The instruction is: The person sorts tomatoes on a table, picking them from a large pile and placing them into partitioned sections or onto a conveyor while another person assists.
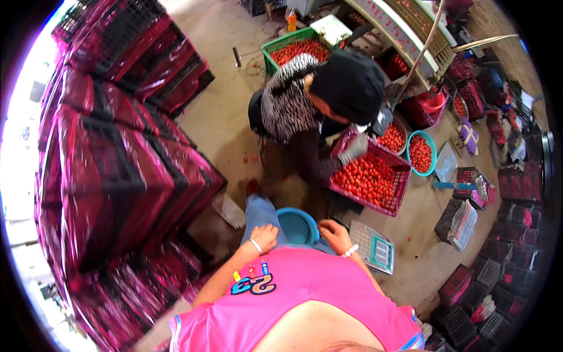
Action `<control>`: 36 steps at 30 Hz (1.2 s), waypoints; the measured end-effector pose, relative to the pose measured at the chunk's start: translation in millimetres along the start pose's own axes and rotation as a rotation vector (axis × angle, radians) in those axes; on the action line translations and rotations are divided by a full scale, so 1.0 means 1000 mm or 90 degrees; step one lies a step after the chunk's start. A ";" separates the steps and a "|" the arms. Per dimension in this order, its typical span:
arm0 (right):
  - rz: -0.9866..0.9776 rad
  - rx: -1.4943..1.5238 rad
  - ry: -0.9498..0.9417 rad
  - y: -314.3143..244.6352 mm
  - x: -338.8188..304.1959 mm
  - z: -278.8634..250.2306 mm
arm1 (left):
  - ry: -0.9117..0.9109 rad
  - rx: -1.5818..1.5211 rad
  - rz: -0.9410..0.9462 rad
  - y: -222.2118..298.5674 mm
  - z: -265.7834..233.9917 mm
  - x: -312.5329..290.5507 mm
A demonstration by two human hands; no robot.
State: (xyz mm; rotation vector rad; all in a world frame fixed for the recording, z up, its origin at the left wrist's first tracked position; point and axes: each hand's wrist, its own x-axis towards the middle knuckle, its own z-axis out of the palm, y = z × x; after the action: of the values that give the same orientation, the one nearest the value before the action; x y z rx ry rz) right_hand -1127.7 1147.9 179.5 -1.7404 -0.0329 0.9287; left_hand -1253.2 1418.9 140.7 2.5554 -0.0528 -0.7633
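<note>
My left hand [264, 237] rests on my left thigh over the blue jeans [258, 214], fingers lying loosely with nothing in them. Over my right leg is my right hand [336, 236], holding nothing, its fingers slightly apart beside the rim of a blue basin [281, 212]. That basin stands between my legs; no contents show in its visible part. Just right of my right hand sits a grey scale [365, 242] with a green-edged panel. Ahead, a magenta crate [403, 186] is filled with small red tomatoes [369, 179], and a co-worker's gloved hand [354, 149] reaches into it.
A co-worker in a black cap [352, 85] bends over the crate. Behind stands a green crate [271, 58] of tomatoes. A turquoise basin [433, 144] of tomatoes is to the right. Tall stacks of wrapped crates [111, 176] line the left; black crates [454, 328] stand at lower right.
</note>
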 end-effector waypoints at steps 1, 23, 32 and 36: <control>0.007 -0.048 0.006 -0.011 0.013 0.019 | 0.003 -0.015 0.023 -0.031 -0.007 0.003; -0.268 -0.466 -0.442 -0.316 0.361 0.343 | 0.490 -0.284 -0.238 -0.303 -0.234 -0.039; -0.323 -0.629 -0.807 -0.358 0.520 0.412 | 0.652 -0.553 -0.521 -0.352 -0.238 0.016; -0.372 -0.741 -0.792 -0.450 0.607 0.434 | 0.635 -0.557 -0.651 -0.424 -0.229 0.080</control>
State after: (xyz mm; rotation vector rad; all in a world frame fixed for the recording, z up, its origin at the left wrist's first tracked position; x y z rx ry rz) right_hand -779.8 1947.2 172.4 -1.5726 -2.0952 1.4964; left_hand -1105.0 1880.5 78.3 1.6785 1.5709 0.2820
